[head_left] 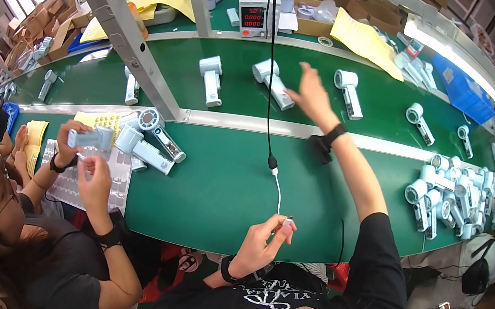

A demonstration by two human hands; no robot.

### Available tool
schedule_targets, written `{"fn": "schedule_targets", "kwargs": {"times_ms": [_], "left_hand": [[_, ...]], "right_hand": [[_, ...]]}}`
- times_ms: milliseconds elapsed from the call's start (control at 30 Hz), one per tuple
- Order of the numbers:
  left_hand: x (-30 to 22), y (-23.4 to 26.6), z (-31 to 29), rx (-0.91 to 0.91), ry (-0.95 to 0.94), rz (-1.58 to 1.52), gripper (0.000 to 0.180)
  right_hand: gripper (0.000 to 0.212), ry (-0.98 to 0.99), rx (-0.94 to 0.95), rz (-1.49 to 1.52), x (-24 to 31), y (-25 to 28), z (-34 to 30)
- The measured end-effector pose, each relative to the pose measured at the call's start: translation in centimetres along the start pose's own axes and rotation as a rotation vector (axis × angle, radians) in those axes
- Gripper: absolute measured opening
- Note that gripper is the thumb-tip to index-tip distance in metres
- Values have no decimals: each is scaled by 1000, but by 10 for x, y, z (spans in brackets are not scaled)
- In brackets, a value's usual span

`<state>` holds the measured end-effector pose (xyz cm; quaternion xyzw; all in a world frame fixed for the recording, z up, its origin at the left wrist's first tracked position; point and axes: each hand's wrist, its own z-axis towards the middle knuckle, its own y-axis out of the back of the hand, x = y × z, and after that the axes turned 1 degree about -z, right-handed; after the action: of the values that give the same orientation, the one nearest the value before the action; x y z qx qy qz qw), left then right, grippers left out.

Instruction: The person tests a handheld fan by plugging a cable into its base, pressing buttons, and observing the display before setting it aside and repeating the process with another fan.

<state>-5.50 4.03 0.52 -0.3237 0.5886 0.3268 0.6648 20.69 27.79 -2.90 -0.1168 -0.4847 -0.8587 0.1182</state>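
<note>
My left hand (260, 243), near the table's front edge, pinches the plug end of a white charging cable (279, 192). That cable joins a black cord (274, 47) hanging from above. Over the green belt my right hand (315, 95) reaches out with its fingers apart, holding nothing. Its thumb is close to the handle end of a pale blue handheld fan (279, 91) lying on the belt; whether they touch I cannot tell. Another handheld fan (350, 96) lies just right of that hand. A small black object (320, 148) is under my right wrist.
A large pile of handheld fans (450, 195) covers the table's right end. Left, a co-worker's hands (92, 184) handle a fan beside a few more fans (151, 142). A metal post (129, 36) and rail (233, 121) border the belt. A power supply (257, 12) stands behind it.
</note>
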Motion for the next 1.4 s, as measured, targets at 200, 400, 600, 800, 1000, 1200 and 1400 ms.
{"fn": "schedule_targets", "kwargs": {"times_ms": [200, 400, 600, 800, 1000, 1200, 1400], "left_hand": [[-4, 0, 1, -35, -43, -9, 20], [5, -1, 0, -50, 5, -71, 20], [7, -21, 10, 4, -46, -123, 21], [6, -37, 10, 59, -106, -110, 20], [-6, -41, 5, 62, -42, -94, 21], [-5, -42, 2, 45, -33, -69, 21], [-1, -39, 1, 61, 9, -124, 20]], "right_hand": [[66, -107, 147, 197, 0, -18, 4], [54, -634, 412, 1636, 14, 62, -50], [47, -677, 350, 2016, 75, 138, -144], [48, -667, 162, 1931, 113, 143, -191], [54, -718, -35, 2028, 122, 138, -204], [57, -705, -82, 2028, 125, 139, -207], [60, -668, -90, 1975, 126, 137, -208]]}}
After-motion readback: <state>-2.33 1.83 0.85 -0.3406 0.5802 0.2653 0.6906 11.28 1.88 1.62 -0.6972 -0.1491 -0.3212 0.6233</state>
